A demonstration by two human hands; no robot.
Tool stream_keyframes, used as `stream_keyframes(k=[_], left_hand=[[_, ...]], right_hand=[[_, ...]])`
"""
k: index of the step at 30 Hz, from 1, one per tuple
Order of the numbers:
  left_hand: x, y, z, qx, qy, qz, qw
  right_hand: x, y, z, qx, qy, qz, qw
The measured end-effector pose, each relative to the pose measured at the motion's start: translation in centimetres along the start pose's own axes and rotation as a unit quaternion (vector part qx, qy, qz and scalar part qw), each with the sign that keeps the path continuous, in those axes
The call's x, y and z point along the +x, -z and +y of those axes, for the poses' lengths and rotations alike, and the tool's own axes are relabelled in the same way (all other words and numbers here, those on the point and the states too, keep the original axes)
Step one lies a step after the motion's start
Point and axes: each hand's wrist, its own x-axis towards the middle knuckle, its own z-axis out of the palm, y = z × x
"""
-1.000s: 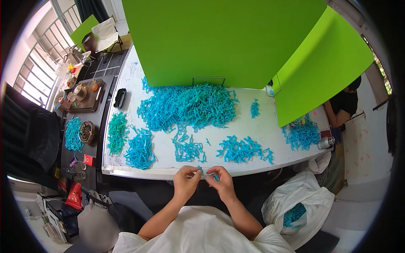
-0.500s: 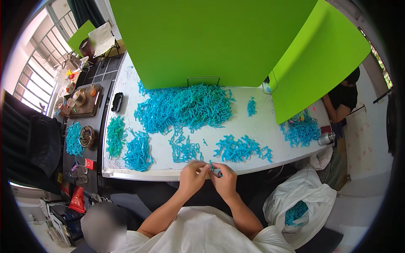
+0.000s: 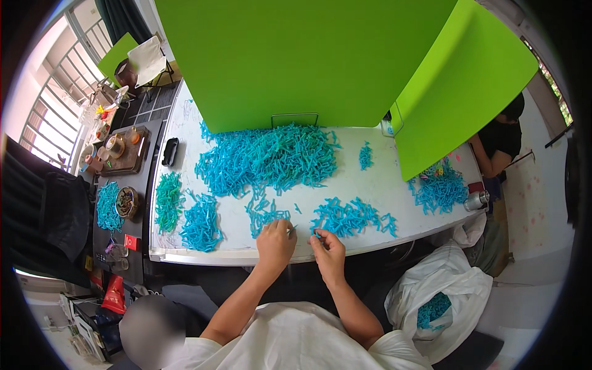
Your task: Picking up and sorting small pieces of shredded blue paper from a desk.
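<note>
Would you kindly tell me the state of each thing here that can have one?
Right hand: pinching a blue piece
Left hand: fingers curled, by the small pile; grip unclear
Big pile: heaped
Large green panel: upright
Sack: open, blue pieces inside
Chair: unfolded
</note>
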Motion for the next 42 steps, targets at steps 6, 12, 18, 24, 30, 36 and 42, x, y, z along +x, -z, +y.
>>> stream_keyframes(k=[6, 12, 18, 24, 30, 36, 42], left_hand=[[-1.8, 3.2, -0.5, -0.319, 0.097, -0.052, 0.941], [-2.6, 3.4, -0.8, -0.354, 0.100, -0.023, 0.930], [-2.8, 3.1, -0.8, -0.358, 0.108, -0.008, 0.928], [-3.3, 2.7, -0.6, -0.331, 0.055, 0.023, 0.942], [-3.9, 2.0, -0.2, -0.392, 0.024, 0.032, 0.919], [-4.7, 0.0, 0.1, -0.472, 0.160, -0.116, 0.859], [-3.3, 2.3, 3.3, -0.387, 0.059, -0.101, 0.914]], right_hand=[[-0.8, -0.8, -1.5, 0.085, -0.114, -0.083, 0.986], [-1.4, -1.8, -1.1, 0.113, -0.121, -0.078, 0.983], [-1.6, -1.8, -1.4, 0.100, -0.124, -0.071, 0.985], [-1.6, -1.5, -0.4, -0.052, 0.036, -0.042, 0.997], [-1.5, 0.4, -0.8, 0.125, -0.186, -0.124, 0.967], [-1.6, 2.3, -1.4, -0.136, 0.059, -0.103, 0.984], [4.0, 13.8, -0.6, -0.112, 0.080, 0.254, 0.957]])
